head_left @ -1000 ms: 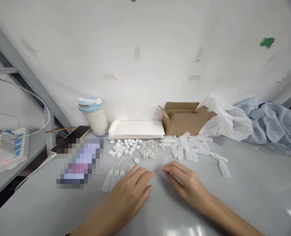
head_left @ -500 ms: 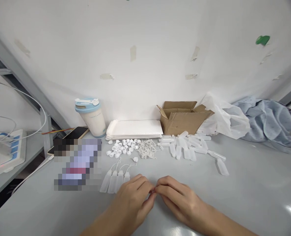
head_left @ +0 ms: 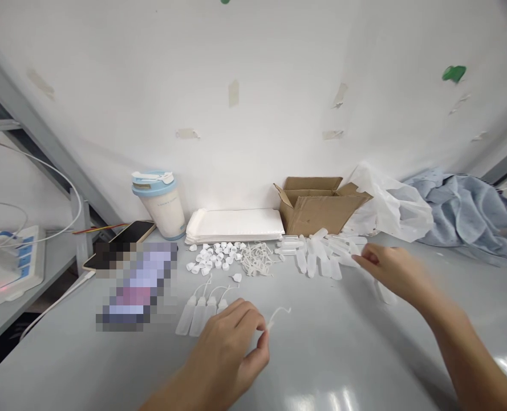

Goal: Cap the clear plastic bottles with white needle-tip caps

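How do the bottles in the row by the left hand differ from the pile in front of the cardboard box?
The row lies neatly side by side; the pile is jumbled at mixed angles. The row has thin tubes at its tops; the pile shows none. The row is far fewer than the pile. Both are whitish, translucent bottles.

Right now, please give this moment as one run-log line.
left hand: pinches thin white strand | right hand: at right edge of bottle pile, grip unclear | white caps: loose, left of strand heap | cardboard box: open
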A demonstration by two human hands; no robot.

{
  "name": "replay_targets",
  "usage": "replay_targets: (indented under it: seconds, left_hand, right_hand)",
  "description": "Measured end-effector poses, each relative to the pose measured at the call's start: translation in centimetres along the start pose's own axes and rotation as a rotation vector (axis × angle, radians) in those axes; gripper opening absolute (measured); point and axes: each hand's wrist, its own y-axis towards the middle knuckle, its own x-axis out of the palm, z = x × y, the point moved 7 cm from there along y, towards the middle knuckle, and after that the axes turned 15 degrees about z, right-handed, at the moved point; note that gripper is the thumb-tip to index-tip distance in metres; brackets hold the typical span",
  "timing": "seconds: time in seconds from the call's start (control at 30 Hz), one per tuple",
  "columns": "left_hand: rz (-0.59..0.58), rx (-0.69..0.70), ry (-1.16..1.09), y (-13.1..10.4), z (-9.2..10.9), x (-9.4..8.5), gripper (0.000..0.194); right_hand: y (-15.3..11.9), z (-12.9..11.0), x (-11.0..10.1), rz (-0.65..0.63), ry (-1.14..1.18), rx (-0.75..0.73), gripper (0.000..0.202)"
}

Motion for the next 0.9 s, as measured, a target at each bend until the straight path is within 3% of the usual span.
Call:
replay_targets:
  seconds: [0.13, 0.27, 0.4, 0.77, 0.9]
  left_hand:
    - [0.007, -0.005, -0.005, 0.0, 0.0, 0.0, 0.015]
    - [0.007, -0.002, 0.001, 0.0, 0.0, 0.0, 0.015]
    - [-0.005, -0.026, -0.011, -0.2, -0.3, 0.3, 0.014]
    - [0.021, -0.025, -0.033, 0.0, -0.1, -0.1, 0.016]
    - [0.016, -0.051, -0.041, -0.2, -0.4, 0.1, 0.016]
  right_hand:
    - [-1.1, 3.6, 0.7, -0.144, -0.198, 0.149, 0.042]
    - [-2.1, 4.4, 0.1, -0.142, -0.175, 0.177, 0.044]
    - [-2.9, 4.8, 0.7, -0.282, -0.172, 0.297, 0.039]
    - [-2.8, 3.2, 2.1, -0.378, -0.151, 0.242, 0.025]
    - [-2.7, 0.6, 1.4, -0.255, -0.172, 0.074, 0.026]
